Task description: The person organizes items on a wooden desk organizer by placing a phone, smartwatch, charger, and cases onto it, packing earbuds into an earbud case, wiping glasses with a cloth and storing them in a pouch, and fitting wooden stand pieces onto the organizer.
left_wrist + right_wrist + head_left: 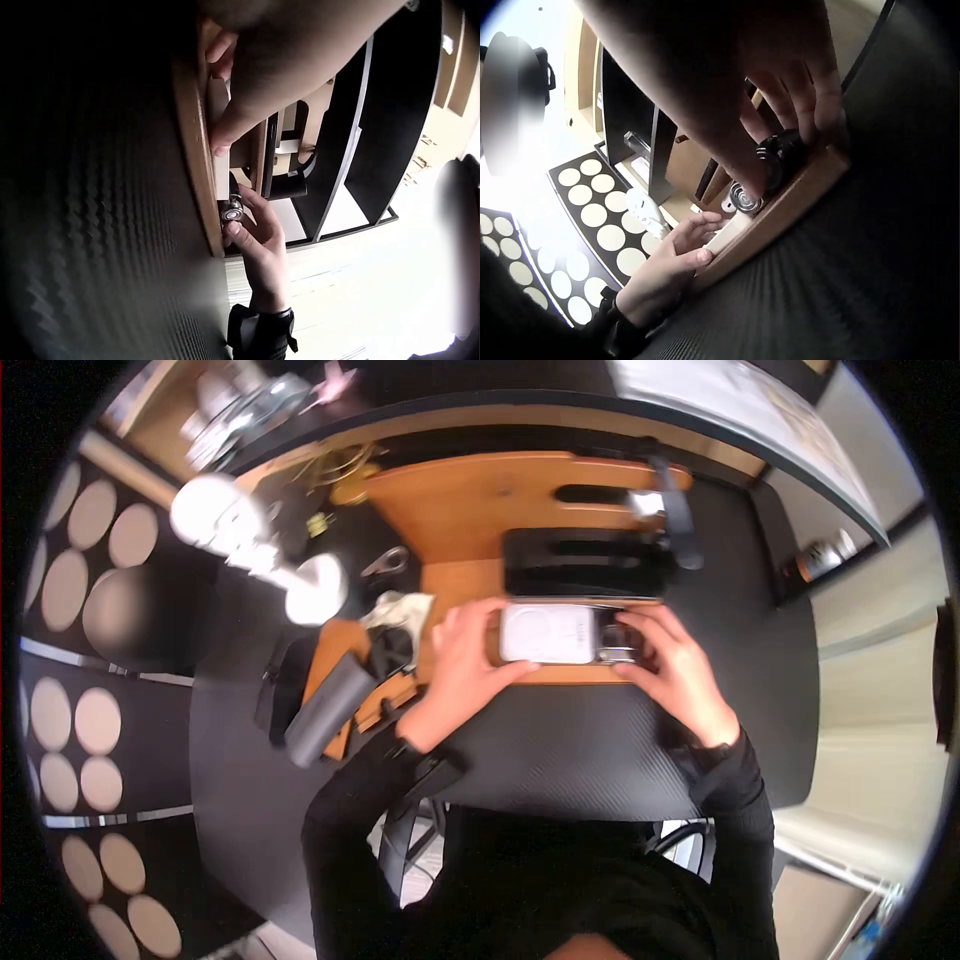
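My left hand (465, 660) holds a flat white box (546, 632) at its left end, thumb along the near edge and fingers behind. The box lies in the front of a brown wooden desk stand (465, 585). Beside its right end is a small dark object with a shiny silver, ringed round face (232, 214). My right hand (678, 665) pinches this object between thumb and fingers. In the right wrist view, the dark part (786, 154) sits under the fingers and the silver face is close to the box's end.
Behind the box is a black case (585, 562) on the stand. A white lamp (318, 590), scissors (386, 561), a pale cloth (400, 610) and a dark grey cylinder (330, 710) are to the left. A shelf edge (500, 398) runs above; a can (825, 555) stands far right.
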Motion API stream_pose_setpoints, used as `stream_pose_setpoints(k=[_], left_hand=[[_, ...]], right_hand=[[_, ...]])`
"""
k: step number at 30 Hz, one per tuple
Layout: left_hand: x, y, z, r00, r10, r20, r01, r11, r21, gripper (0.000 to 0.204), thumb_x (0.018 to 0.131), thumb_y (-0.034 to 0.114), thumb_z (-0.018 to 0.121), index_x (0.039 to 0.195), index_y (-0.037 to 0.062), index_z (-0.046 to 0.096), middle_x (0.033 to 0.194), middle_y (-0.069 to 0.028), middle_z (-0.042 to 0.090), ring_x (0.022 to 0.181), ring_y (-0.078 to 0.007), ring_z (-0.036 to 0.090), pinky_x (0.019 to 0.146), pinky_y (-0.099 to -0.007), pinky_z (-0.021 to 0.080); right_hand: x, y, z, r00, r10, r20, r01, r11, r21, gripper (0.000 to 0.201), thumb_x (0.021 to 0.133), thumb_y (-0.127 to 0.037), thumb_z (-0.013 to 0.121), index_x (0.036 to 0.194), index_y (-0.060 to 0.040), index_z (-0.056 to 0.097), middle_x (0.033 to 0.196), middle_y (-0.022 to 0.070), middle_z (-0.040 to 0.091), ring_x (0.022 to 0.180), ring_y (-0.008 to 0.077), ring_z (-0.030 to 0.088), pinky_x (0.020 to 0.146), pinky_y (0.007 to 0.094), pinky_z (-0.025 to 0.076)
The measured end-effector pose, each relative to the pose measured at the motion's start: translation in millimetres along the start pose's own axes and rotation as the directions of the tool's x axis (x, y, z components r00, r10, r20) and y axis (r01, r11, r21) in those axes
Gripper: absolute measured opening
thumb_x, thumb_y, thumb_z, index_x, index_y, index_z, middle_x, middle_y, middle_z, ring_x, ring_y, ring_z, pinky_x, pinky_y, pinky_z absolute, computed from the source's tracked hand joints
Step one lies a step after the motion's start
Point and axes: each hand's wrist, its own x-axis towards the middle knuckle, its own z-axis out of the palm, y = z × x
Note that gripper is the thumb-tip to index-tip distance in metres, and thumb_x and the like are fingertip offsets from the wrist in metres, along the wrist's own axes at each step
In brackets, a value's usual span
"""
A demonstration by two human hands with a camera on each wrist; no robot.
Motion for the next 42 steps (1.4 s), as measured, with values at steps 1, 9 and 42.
stream_pose_setpoints(k=[1,9,42], left_hand=[[-0.5,-0.6,1.8,1.0,0.008,-0.009,-0.008,1.0,-0.007,0.07,0.069,0.03,0.087,0.125,0.0092,0.053,0.121,-0.0095,0.058,0.116,-0.0305,0.05,0.096,-0.0441,0.033],[-22.2,16.6,-66.6,0.993,0.115,-0.033,-0.106,0.973,0.204,0.061,0.075,0.018,0.08,0.127,0.005,0.053,0.125,-0.0166,0.055,0.122,-0.0366,0.051,0.103,-0.0457,0.039],[-19.6,-18.6,-135.7,0.895,-0.281,0.347,0.444,0.654,-0.613,0.008,0.091,0.005,0.069,0.098,0.0017,0.066,0.084,0.0031,0.065,0.073,-0.0039,0.058,0.066,-0.0197,0.044]], right_hand=[[-0.2,-0.3,2.6,1.0,-0.011,-0.022,0.01,0.999,-0.036,0.053,0.077,-0.013,0.079,0.126,-0.007,0.06,0.119,0.0099,0.06,0.087,0.0256,0.07,0.075,0.0366,0.057],[-5.8,-5.6,-2.0,1.0,0.005,0.014,-0.005,1.0,0.01,0.053,0.078,-0.011,0.078,0.126,-0.0051,0.059,0.126,0.0105,0.056,0.082,0.022,0.066,0.073,0.0345,0.055],[100.1,-121.0,95.8,0.573,-0.811,-0.117,0.812,0.581,-0.052,0.031,0.081,-0.009,0.063,0.112,-0.0075,0.061,0.114,0.0082,0.058,0.11,0.028,0.06,0.096,0.0424,0.047]])
